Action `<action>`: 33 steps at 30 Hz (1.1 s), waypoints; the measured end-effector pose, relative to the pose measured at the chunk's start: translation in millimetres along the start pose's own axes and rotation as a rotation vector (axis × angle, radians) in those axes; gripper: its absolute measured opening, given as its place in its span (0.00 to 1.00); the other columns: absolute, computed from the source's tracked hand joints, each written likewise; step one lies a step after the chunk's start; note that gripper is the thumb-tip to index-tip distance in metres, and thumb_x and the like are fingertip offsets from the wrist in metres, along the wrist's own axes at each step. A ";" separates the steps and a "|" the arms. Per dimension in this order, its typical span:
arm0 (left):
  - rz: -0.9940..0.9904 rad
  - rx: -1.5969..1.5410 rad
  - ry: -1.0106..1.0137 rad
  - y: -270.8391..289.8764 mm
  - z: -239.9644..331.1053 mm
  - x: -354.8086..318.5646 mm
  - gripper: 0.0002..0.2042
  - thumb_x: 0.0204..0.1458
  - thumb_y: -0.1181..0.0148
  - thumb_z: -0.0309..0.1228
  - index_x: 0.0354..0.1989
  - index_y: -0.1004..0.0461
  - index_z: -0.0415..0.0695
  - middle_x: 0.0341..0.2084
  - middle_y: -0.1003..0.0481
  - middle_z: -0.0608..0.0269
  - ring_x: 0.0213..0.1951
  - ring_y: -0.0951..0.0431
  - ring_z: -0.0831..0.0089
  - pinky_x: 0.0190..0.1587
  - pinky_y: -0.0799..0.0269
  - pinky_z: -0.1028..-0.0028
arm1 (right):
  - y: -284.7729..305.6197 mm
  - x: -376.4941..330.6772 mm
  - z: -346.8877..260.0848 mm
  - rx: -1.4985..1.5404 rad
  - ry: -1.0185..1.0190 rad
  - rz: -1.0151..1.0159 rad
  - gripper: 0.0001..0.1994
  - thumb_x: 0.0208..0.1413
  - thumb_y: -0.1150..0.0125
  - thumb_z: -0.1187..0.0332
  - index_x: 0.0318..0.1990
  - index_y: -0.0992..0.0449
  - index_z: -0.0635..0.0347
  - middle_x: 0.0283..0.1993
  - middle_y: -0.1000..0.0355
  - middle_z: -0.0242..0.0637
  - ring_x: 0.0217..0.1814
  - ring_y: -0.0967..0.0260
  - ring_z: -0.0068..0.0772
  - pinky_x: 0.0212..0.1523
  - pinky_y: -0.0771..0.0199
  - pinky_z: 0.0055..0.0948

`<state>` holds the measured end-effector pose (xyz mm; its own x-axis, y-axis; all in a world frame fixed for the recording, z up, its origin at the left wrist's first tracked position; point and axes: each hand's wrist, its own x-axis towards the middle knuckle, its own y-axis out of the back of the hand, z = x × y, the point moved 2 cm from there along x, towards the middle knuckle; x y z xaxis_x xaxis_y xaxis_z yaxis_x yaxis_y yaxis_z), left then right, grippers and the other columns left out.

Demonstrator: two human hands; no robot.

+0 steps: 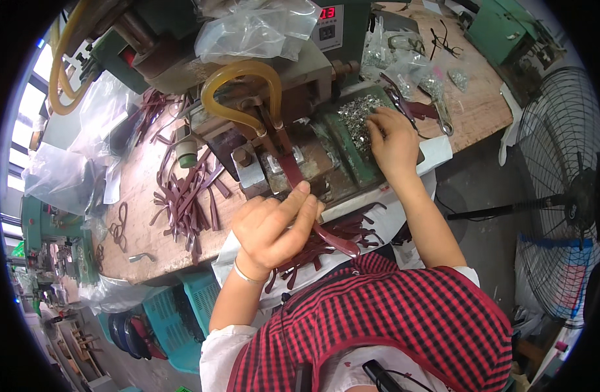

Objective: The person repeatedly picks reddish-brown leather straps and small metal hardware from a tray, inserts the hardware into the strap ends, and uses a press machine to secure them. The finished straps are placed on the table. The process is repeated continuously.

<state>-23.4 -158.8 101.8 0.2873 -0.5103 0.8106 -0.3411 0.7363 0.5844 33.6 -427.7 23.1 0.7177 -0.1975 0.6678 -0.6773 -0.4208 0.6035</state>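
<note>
Pinching the maroon strap (298, 175) flat at the press (274, 140), the left hand (274, 225) should hold steady while the right hand (394, 140), fingers curled, picks among metal rivets (355, 114).

Left hand (274, 225) raised, fingers curled in a pinching grip; right hand (392, 140) stretched forward, palm down, fingertips lowered

I see dark maroon straps (185, 199) on a pale brown tabletop (143, 189), an amber hose (238, 72), and my red-and-black checked apron (391, 320).
</note>
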 end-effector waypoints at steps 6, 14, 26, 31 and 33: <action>0.147 -0.324 0.260 71.9 24.9 26.9 0.08 0.53 0.42 0.26 0.39 0.19 0.46 0.44 0.20 0.47 0.43 0.21 0.56 0.44 0.24 0.62 | 12.2 -2.4 6.4 0.086 -0.120 0.052 0.07 0.56 0.34 0.69 0.40 0.17 0.59 0.37 0.20 0.43 0.41 0.22 0.49 0.43 0.24 0.42; 0.580 -0.569 -0.133 156.9 62.6 51.3 0.14 0.60 0.44 0.49 0.45 0.17 0.58 0.67 0.36 0.76 0.59 0.36 0.85 0.44 0.40 0.71 | 0.2 -13.4 -2.7 0.305 -0.285 0.025 0.07 0.58 0.34 0.70 0.42 0.16 0.59 0.36 0.19 0.45 0.37 0.21 0.43 0.41 0.24 0.36; -0.435 0.762 0.837 66.0 -134.8 -70.4 0.10 0.47 0.26 0.34 0.35 0.15 0.45 0.42 0.21 0.57 0.50 0.26 0.58 0.56 0.31 0.58 | 0.1 6.2 -24.7 0.602 -0.391 -0.090 0.08 0.60 0.36 0.71 0.45 0.18 0.62 0.35 0.19 0.36 0.36 0.24 0.22 0.41 0.27 0.24; -0.453 0.803 0.931 32.1 -154.7 -161.8 0.09 0.44 0.34 0.28 0.34 0.14 0.44 0.42 0.24 0.53 0.49 0.28 0.52 0.52 0.32 0.55 | 14.4 -19.0 -6.5 0.551 -0.468 -0.136 0.08 0.60 0.38 0.74 0.45 0.18 0.63 0.38 0.19 0.36 0.40 0.24 0.22 0.44 0.27 0.24; -0.471 0.755 0.906 32.0 -150.9 -156.1 0.08 0.43 0.32 0.30 0.32 0.13 0.45 0.37 0.24 0.56 0.44 0.28 0.53 0.48 0.31 0.56 | 34.2 -22.2 -15.5 0.613 -0.490 -0.178 0.09 0.58 0.39 0.78 0.44 0.17 0.62 0.40 0.19 0.38 0.42 0.23 0.27 0.47 0.26 0.25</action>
<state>55.9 11.5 -11.6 0.9243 0.0523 0.3781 -0.3775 -0.0207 0.9258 -8.0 -424.0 35.6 0.8924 -0.3879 0.2306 -0.4387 -0.8657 0.2411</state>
